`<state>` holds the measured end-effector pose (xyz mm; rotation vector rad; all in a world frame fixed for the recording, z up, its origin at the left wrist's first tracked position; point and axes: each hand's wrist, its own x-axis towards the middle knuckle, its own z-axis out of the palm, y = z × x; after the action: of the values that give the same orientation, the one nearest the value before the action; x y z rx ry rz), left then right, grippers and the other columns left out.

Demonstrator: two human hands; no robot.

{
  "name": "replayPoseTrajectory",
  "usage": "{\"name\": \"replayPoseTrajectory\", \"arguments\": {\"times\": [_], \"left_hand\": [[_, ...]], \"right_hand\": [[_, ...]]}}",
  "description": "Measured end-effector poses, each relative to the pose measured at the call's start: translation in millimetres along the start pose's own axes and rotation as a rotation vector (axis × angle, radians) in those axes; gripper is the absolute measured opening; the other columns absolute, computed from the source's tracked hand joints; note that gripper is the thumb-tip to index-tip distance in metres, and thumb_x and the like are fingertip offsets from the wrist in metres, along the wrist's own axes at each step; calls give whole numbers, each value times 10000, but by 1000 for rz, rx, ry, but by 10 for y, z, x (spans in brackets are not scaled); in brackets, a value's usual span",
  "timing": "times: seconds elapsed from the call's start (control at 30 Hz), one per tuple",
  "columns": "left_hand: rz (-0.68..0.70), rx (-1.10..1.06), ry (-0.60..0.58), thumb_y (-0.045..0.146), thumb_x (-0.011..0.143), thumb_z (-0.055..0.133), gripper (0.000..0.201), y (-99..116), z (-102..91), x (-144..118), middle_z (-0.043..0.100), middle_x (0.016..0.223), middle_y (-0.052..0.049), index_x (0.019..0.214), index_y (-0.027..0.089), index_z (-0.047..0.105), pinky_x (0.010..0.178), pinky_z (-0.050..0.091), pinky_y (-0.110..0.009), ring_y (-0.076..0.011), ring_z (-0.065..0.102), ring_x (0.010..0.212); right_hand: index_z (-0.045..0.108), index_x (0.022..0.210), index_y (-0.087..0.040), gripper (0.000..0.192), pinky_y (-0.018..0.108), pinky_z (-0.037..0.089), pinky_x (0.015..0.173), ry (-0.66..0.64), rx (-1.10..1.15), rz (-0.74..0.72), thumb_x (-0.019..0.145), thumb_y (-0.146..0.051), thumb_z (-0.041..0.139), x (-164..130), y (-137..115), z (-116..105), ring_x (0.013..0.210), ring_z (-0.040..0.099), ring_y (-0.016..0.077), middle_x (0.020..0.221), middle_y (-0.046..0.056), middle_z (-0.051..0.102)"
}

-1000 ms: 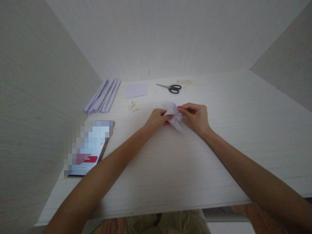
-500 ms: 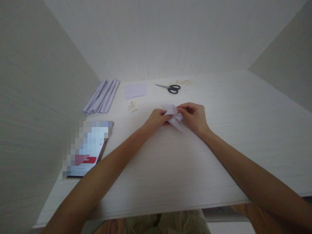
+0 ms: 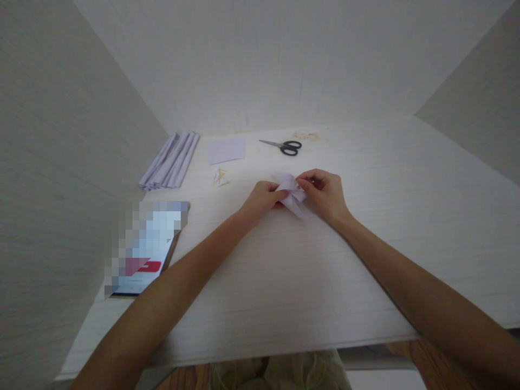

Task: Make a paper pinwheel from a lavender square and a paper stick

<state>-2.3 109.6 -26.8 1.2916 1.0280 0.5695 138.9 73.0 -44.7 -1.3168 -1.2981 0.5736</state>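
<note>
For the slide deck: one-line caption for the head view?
Both hands, left hand and right hand, pinch a folded white paper piece above the table.

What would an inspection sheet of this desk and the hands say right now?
Surface: pale wood-grain table, walled on three sides.
Job's things: folded white paper piece, pinched between both hands.
Clutter: scissors, flat paper sheet, folded paper strips, small pale scraps, pixelated booklet.
Grippers: left hand and right hand grip the paper.
Cables: nothing seen.
Surroundings: pale walls; wooden floor below.
</note>
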Motion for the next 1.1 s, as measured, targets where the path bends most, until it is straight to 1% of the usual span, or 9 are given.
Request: {"name": "replayPoseTrajectory", "arguments": {"times": [0.2,0.47,0.63,0.83,0.97,1.1], "left_hand": [[2,-2,-7,170,624,559,92,12,6,1,587,607,-1,647,100,615,646,444,-243,-86,536,576],[15,6,-8,164,618,555,81,-3,2,7,565,565,10,617,102,606,620,432,-235,-83,518,542],[13,-3,-18,172,619,557,89,-5,0,5,579,587,8,631,105,613,628,434,-235,-83,525,555],[17,-5,-21,176,616,559,87,-12,-12,2,582,585,7,622,107,611,634,440,-231,-81,533,561],[8,-18,-15,167,615,558,76,-18,-19,1,583,583,6,610,107,606,630,447,-233,-82,537,559],[12,-50,-34,173,619,566,85,-4,-12,-9,597,611,0,635,107,616,638,452,-232,-84,545,578]], "right_hand": [[612,668,-163,59,255,407,533,-19,-36,-23,674,-193,562,-3,5,-1,574,521,115,635,12,608],[626,673,-160,58,266,422,557,12,-133,-73,670,-192,578,-35,-64,7,582,541,120,640,16,625],[634,660,-162,59,266,434,549,32,-121,-44,660,-205,594,-51,-78,12,579,559,126,641,18,640],[631,633,-159,61,259,427,525,65,-109,-11,643,-217,615,-62,-79,21,555,548,121,612,15,631],[630,628,-158,65,255,424,516,77,-108,-8,639,-221,623,-67,-88,28,544,545,118,604,12,629],[632,627,-151,63,254,425,518,88,-121,-17,643,-211,619,-67,-97,28,542,545,118,603,17,630]]}}
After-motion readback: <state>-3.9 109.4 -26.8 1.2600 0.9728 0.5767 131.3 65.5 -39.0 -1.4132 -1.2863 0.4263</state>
